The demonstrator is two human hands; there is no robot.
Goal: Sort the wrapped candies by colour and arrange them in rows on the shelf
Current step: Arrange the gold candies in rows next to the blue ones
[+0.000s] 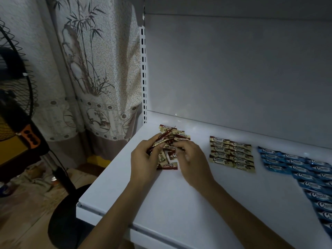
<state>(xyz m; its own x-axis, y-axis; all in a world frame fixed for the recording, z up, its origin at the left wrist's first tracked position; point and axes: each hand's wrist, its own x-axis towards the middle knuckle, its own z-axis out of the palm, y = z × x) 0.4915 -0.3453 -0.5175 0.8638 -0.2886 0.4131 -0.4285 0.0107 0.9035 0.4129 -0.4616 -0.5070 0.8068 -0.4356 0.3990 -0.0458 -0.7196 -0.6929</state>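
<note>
In the head view, the left hand (145, 159) is gripping a fanned bundle of red candies (162, 139) near the centre of the frame. Its fingers and thumb are curling round the wrappers and holding them just above the mixed pile (168, 166) of red and gold pieces lying on the white shelf (179, 203). The right hand (194, 162) is reaching into that pile from the right, its fingers bending down onto the wrappers. It is blurring in the dim light, so I cannot tell whether it is pinching a piece or only touching one. Right of centre, the gold candies (231, 154) are sitting in two neat columns, and the blue candies (305, 175) are running in rows toward the lower right edge. The risks, as I am judging them, are these. The bundle is looking loose and splayed, so a slack grip could be letting slippery wrappers slide back into the pile. They could also go over the shelf's left edge, which is lying close by, down toward the fan (29, 136) at the left of the frame. The right wrist is lying near the gold block, so a wide sweep could be knocking those columns askew. In this poor light a gold piece could also be getting gathered in with the red ones.
</note>
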